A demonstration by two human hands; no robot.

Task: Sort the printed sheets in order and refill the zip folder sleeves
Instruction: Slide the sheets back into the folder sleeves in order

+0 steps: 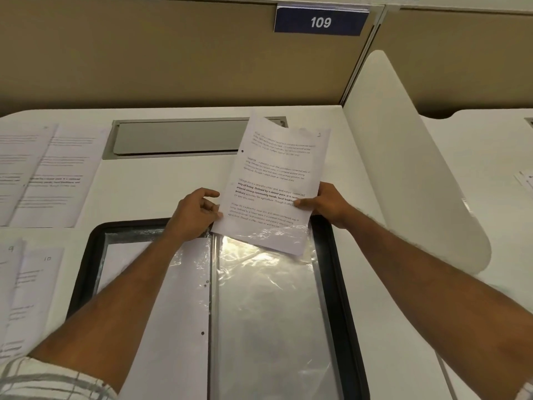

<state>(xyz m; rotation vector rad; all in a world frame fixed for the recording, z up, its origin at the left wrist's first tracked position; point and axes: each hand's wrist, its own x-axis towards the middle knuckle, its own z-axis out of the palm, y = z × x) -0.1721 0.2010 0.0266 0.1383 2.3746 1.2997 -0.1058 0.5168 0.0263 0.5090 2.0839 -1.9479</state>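
The zip folder [343, 284] lies open at the desk's [161, 183] near edge, clear sleeve [268, 298] on its right half. A printed sheet [277, 174] sits tilted, its bottom end in the sleeve's mouth. The right hand [328, 204] pinches its right edge; the left hand [193, 215] curls at its left corner, and I cannot tell what it grips. More sheets [43, 174] line the desk's left edge.

Both your forearms extended forward, converging. Your right hand [326, 204] pinches the sheet [277, 168] at its right edge, thumb on top. Your left hand [196, 215] grips the left edge, fingers curled, thumb raised.
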